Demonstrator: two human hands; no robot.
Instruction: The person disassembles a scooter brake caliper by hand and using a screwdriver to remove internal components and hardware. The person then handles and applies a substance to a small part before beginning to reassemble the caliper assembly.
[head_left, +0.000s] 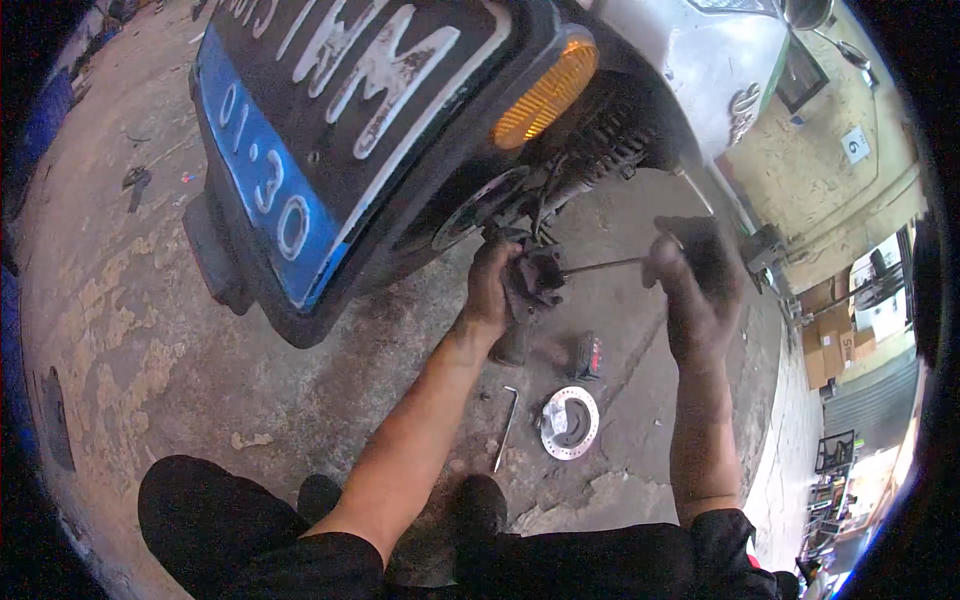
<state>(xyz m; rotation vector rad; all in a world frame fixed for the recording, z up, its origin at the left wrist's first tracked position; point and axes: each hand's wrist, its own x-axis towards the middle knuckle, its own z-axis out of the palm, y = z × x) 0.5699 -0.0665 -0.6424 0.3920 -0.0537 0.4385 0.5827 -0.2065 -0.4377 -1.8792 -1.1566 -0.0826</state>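
Left hand (pixel 492 290): fingers wrapped round dark brake caliper (pixel 535 280), held up just below scooter wheel hub (pixel 478 210). Thin rod tool (pixel 605 266) runs near-horizontal from caliper rightward into right hand (pixel 695 285); fingers closed on its handle end. Caliper lies left of right fingers, along tool's long axis. Below both hands, on floor: wrench (pixel 507 428), brake disc (pixel 570 423).
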